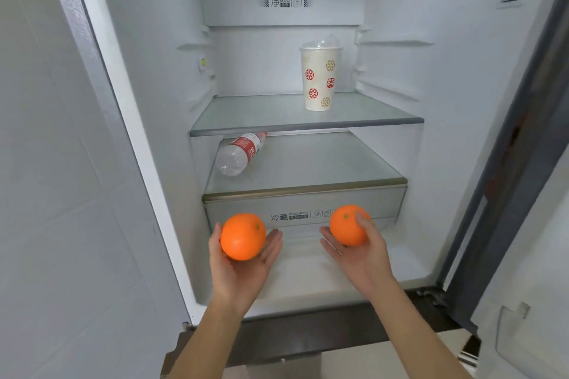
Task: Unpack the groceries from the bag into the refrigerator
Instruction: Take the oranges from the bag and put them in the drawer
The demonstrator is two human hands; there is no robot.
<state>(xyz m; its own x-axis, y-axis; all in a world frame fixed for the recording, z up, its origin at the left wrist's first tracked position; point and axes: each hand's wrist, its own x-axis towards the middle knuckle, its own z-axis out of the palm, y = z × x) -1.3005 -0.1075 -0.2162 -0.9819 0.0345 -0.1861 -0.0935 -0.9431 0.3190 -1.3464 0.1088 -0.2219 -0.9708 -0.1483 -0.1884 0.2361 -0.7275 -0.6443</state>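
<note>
Refrigerator (277, 64) stood open. Left hand (240, 271) was cupped palm-up round left orange (243, 236). Right hand (365, 258) grasped right orange (348, 226), thumb across its front. Both oranges were held in front of the crisper drawer (303, 201), apart from each other. Paper cup (320, 77) stood upright on upper shelf (261, 117). Water bottle (240, 154) lay on its side on lower shelf (308, 169), at left.

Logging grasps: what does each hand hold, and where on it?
The left hand cradles the left orange from underneath. The right hand holds the right orange from below, thumb on its upper right.
</note>
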